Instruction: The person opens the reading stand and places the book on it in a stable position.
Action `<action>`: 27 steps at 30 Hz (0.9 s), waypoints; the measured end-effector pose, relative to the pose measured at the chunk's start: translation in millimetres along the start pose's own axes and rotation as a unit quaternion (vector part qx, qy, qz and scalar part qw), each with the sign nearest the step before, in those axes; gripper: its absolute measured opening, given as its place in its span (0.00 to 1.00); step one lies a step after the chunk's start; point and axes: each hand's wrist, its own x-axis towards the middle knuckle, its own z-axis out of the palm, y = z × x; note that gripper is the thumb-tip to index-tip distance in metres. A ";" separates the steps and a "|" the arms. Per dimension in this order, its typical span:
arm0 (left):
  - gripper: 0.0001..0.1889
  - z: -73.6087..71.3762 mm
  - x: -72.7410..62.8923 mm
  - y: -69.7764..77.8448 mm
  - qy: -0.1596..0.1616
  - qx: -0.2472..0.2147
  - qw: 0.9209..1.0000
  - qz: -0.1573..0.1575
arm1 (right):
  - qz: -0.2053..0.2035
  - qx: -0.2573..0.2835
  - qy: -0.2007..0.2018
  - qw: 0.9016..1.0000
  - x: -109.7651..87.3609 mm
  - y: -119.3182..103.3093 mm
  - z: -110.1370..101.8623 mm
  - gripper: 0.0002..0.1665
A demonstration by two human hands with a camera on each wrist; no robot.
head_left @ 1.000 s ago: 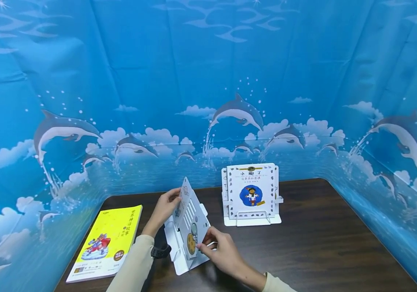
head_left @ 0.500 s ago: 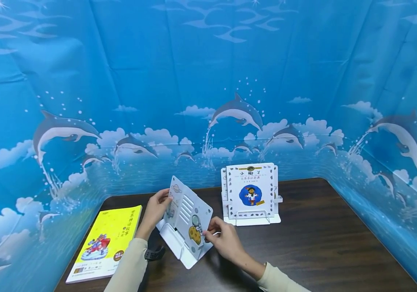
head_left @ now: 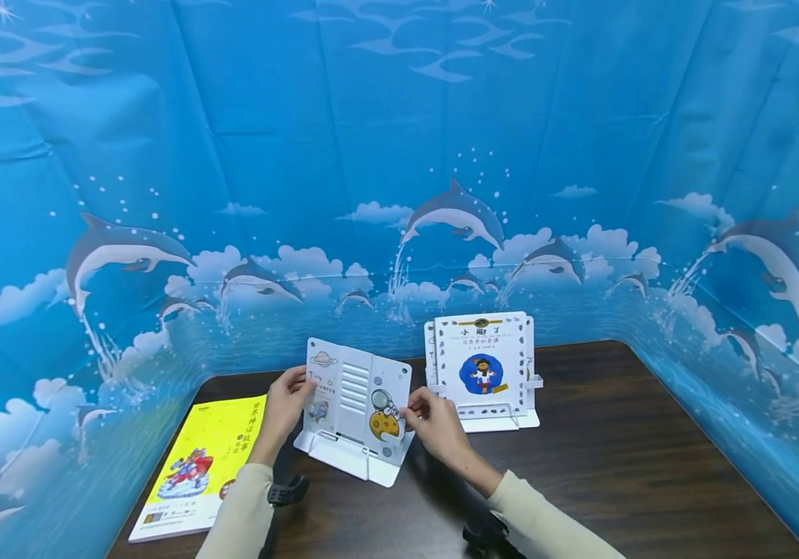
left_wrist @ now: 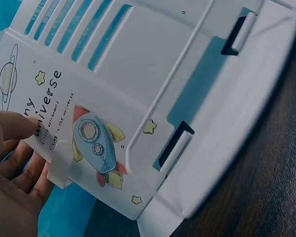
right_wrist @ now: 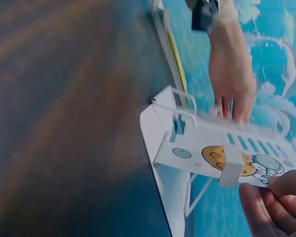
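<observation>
A white metal bookstand (head_left: 357,365) stands unfolded on its base plate (head_left: 346,460), its slotted back panel tilted and printed with a planet, a rocket and an astronaut. At its left edge, my left hand (head_left: 283,404) pinches the panel, thumb over the front near the "Tiny Universe" lettering. The left wrist view shows the rocket print (left_wrist: 96,140) and a small white side clip (left_wrist: 62,163) beside those fingers. My right hand (head_left: 437,427) pinches the opposite edge by the astronaut; in the right wrist view its thumb and fingers meet at the panel (right_wrist: 192,160). A wire page holder (head_left: 343,442) crosses the bottom.
Behind and right, a second white bookstand (head_left: 434,425) holds a picture book (head_left: 451,373) with a blue circle on its cover. A yellow book (head_left: 224,427) lies at the left of the dark wooden table (head_left: 616,450). A dolphin-printed blue cloth (head_left: 371,155) hangs around the back and sides.
The bookstand has turned from nearly edge-on, facing left, to showing its front panel toward me. Both hands have turned with it, keeping hold of its side edges.
</observation>
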 end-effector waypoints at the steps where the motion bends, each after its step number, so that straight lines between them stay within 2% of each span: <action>1: 0.25 -0.2 -0.5 -0.5 0.001 0.001 1.000 -0.001 | 0.000 -0.006 0.005 1.000 4.1 2.0 -0.9 0.04; 6: 0.24 -0.6 -1.9 -1.9 0.013 0.003 1.000 -0.002 | 0.000 -0.052 0.035 0.998 24.0 8.8 -4.7 0.04; 12: 0.23 0.6 -1.5 -2.1 0.030 0.004 1.000 0.003 | 0.007 -0.122 0.069 0.990 44.1 8.5 -6.5 0.04; 22: 0.23 4.9 3.6 -0.7 0.039 -0.002 0.999 -0.009 | 0.003 -0.188 0.083 0.979 60.7 6.3 -4.9 0.06; 27: 0.23 6.2 5.8 0.3 0.038 -0.011 0.999 -0.016 | 0.001 -0.208 0.078 0.975 65.0 5.2 -4.6 0.06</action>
